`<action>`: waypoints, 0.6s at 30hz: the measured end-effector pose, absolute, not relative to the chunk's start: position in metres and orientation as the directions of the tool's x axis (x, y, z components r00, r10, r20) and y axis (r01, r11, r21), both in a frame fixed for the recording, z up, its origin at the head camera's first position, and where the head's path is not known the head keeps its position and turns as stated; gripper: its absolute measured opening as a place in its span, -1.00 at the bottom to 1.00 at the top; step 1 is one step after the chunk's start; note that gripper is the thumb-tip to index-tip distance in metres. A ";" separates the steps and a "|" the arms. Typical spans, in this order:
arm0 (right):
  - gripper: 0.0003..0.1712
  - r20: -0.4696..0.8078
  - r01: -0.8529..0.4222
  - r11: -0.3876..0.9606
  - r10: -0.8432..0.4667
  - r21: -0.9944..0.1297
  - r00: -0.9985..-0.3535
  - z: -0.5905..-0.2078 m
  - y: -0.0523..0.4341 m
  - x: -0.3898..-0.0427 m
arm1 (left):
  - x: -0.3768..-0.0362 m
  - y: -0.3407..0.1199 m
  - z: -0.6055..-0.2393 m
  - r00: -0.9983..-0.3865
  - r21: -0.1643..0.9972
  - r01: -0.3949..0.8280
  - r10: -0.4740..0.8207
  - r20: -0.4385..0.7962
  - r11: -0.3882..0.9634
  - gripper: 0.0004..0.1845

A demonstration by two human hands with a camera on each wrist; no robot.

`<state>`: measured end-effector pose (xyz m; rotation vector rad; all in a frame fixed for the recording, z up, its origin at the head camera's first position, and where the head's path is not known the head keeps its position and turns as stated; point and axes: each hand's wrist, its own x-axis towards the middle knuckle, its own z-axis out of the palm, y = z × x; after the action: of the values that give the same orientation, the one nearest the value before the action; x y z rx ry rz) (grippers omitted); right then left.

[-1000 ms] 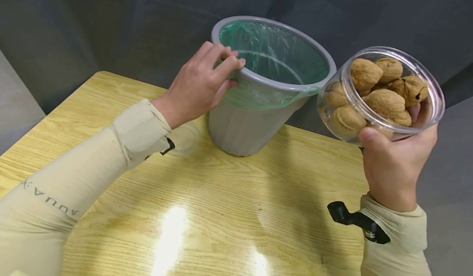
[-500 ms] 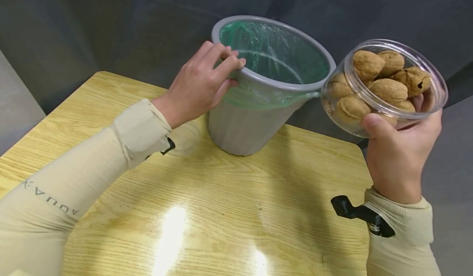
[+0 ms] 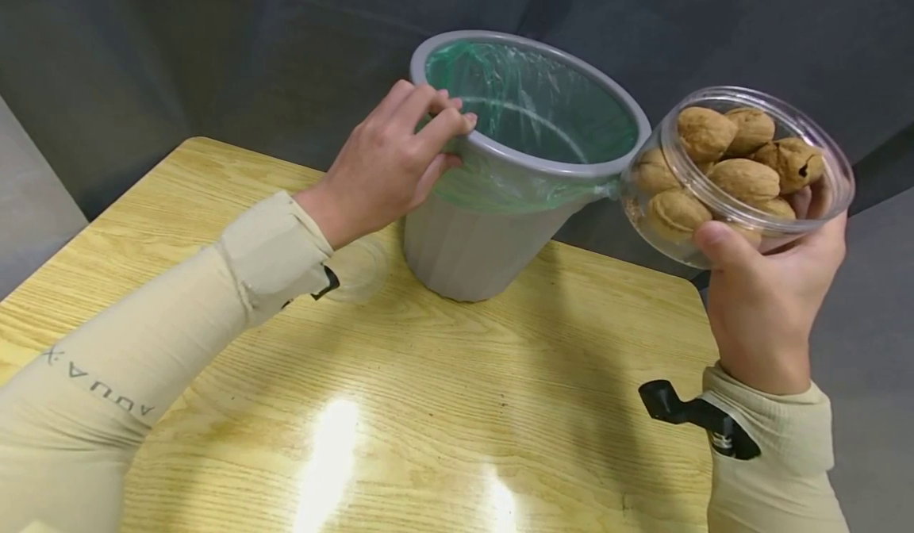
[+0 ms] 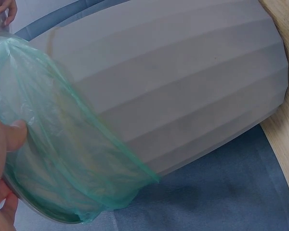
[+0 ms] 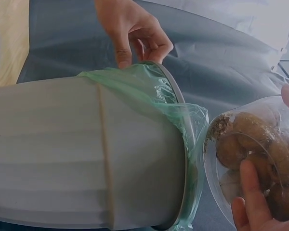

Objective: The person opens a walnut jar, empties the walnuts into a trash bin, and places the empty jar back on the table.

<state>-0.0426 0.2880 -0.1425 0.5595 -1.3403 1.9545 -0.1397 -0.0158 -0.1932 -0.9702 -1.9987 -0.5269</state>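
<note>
Right hand [image 3: 767, 295]: fingers and thumb wrapped round a clear, lidless jar [image 3: 739, 176], held in the air just beside the bin's right rim, tilted. Contents: walnuts [image 3: 743, 178], heaped to the mouth. Risk: further tilt likely spills nuts outside the rim.

Left hand [image 3: 389, 164]: fingers curled over the near-left rim of the grey bin [image 3: 471, 239], which stands on the wooden table [image 3: 400, 390]. Risk: a nudge from the jar could tip the bin.

Green liner [image 3: 531, 109]: loose. Bin floor hidden; jar base covered by the palm.

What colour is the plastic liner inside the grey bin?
The liner is translucent green, clearest in the head view.
</note>
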 end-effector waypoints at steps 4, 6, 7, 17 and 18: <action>0.05 0.683 -0.744 -0.219 0.299 -0.631 -0.667 -0.143 0.289 -0.042 | -0.139 -0.016 -0.193 -0.354 0.014 0.790 0.438 0.826 0.613 -0.70; 0.04 0.683 -0.744 -0.217 0.296 -0.632 -0.667 -0.144 0.289 -0.042 | -0.139 -0.016 -0.193 -0.355 0.017 0.791 0.436 0.827 0.612 -0.70; 0.03 0.683 -0.743 -0.216 0.296 -0.633 -0.668 -0.144 0.289 -0.042 | -0.139 -0.016 -0.193 -0.355 0.018 0.791 0.435 0.828 0.612 -0.70; 0.02 0.689 -0.748 -0.192 0.299 -0.635 -0.661 -0.142 0.292 -0.042 | -0.139 -0.015 -0.193 -0.348 0.009 0.789 0.436 0.830 0.614 -0.70; 0.01 0.687 -0.748 -0.192 0.302 -0.635 -0.661 -0.142 0.293 -0.043 | -0.139 -0.015 -0.193 -0.348 0.008 0.789 0.436 0.830 0.614 -0.70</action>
<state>-0.0426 0.2925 -0.1424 0.5468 -1.3659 1.9203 -0.1389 -0.0152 -0.1933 -0.9668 -1.9887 -0.5255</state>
